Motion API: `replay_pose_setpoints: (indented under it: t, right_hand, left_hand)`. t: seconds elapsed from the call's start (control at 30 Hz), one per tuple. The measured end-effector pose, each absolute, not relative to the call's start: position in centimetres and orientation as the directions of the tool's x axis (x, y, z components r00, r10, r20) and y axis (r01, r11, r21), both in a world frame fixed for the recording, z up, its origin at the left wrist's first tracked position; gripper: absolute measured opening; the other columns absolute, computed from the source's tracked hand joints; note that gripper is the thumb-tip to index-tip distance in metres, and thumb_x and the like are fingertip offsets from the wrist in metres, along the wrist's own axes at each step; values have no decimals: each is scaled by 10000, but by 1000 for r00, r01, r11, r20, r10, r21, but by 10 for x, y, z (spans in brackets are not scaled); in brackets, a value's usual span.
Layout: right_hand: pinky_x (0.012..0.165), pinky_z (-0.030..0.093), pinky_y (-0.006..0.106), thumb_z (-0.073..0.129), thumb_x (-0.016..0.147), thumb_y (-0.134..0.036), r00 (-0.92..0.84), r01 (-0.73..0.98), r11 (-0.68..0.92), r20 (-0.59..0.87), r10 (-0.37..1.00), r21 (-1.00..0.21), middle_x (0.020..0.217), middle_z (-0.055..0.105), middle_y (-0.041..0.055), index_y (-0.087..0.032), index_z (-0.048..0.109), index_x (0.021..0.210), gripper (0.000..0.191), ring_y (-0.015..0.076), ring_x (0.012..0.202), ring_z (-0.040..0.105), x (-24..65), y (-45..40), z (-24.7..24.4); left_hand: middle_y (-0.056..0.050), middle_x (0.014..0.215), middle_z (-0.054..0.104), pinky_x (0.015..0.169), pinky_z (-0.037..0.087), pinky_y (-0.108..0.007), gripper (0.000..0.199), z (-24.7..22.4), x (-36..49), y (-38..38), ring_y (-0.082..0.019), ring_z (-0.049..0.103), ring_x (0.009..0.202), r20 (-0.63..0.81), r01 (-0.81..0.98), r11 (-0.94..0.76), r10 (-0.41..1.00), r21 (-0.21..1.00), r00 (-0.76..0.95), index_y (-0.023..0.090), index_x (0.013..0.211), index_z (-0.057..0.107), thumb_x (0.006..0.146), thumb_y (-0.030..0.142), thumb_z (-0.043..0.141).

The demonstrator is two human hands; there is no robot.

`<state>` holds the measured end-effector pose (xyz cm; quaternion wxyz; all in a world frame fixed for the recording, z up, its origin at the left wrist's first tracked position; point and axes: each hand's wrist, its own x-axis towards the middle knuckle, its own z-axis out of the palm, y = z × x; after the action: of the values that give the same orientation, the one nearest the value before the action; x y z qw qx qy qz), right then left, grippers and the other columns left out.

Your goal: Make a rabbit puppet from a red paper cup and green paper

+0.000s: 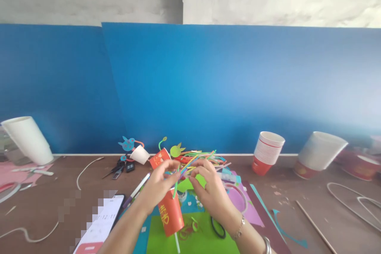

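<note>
Thumb and fingers of my left hand [162, 182] are closed on a few coloured straws, with a green straw [175, 186] hanging down from them. Beneath that hand is a red paper cup [171, 216] with gold lettering, tilted over a green sheet. A pale straw [177, 243] sticks out below the cup. My right hand [210, 184] is curled in a pinch at the other side of the straws; what lies between its fingertips is too small to make out. Behind both hands lies a heap of coloured straws [212, 158].
Two decorated paper cups [139, 154] [160, 158] stand at the back. Scissors [114, 170], markers [138, 188] and a phone [102, 224] lie left. Cup stacks [268, 152] [320, 154] stand right, with a wooden stick [315, 226]. Coloured paper [160, 240] and a tape roll [238, 196] lie around my hands.
</note>
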<state>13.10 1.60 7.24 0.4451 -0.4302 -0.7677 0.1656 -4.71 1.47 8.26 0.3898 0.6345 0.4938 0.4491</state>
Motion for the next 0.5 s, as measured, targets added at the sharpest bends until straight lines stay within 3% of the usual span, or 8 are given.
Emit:
replay_pose_setpoints:
  t: [0.1,0.2,0.33,0.43,0.5]
  right_hand:
    - [783,432,342,480,834,-138,-237,534,552,513,825,-640,876,579,57,-201,505,725,128,209,865,547,131,13,68]
    - [648,442,265,448,843,-138,-391,476,530,372,842,-702,828,600,19,-214,509,837,98,155,699,558,121,4,63]
    - [733,444,283,505,762,-112,-575,463,613,309,757,-640,989,614,35,-232,463,1089,350,184,828,589,104,-7,49]
    - [722,440,311,532,724,-126,-583,519,625,294,758,-583,974,591,58,-204,450,1093,386,211,844,575,102,-4,38]
    - [698,439,301,540,717,-124,-554,506,596,295,778,-623,957,573,47,-206,442,1087,391,190,803,561,107,0,37]
  left_hand:
    - [-88,992,626,804,472,-354,341,76,-61,23,-225,603,919,309,448,-261,950,855,-37,199,1096,541,766,279,561]
    - [-63,896,657,726,471,-318,294,66,-76,29,-204,629,810,254,608,-220,967,763,32,209,1089,542,807,207,460]
    - [-30,764,681,666,437,-280,316,52,-84,35,-207,650,749,150,745,-163,985,647,85,224,1055,565,782,125,442]
    - [-29,748,693,683,447,-294,262,49,-82,38,-224,664,770,167,735,-184,981,652,98,230,986,599,787,134,457]
    - [-52,841,703,745,458,-316,240,54,-78,39,-228,658,849,207,720,-203,975,664,84,220,994,595,818,166,441]
